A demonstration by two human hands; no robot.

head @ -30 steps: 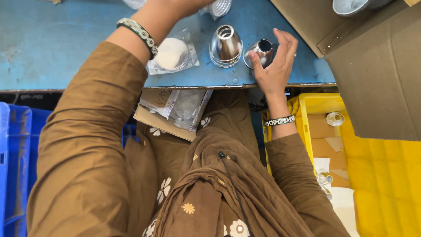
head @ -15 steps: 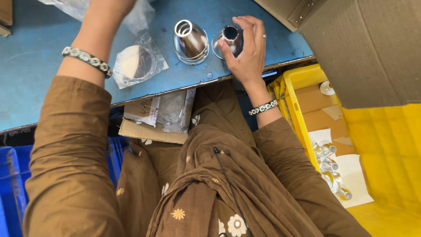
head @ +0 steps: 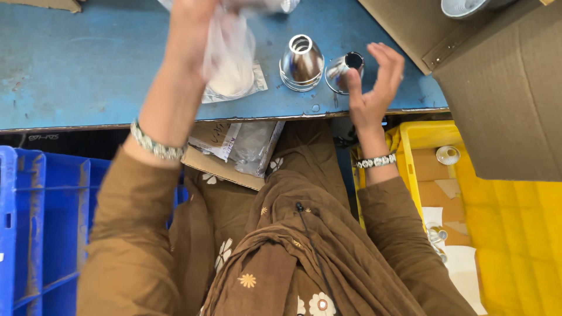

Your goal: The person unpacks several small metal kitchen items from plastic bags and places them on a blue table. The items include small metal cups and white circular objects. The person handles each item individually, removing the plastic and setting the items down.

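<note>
Shiny metal cone against right hand; crinkled plastic bag in left hand.

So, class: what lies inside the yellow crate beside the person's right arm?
Inside the yellow crate: cardboard pieces, white paper and small silvery cups. The brown cardboard box covers its far corner.

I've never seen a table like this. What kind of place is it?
Probably a small workshop or packing place. Shiny metal cones stand on a worn blue workbench, and plastic crates, blue and yellow, plus a cardboard box, sit around it.
</note>
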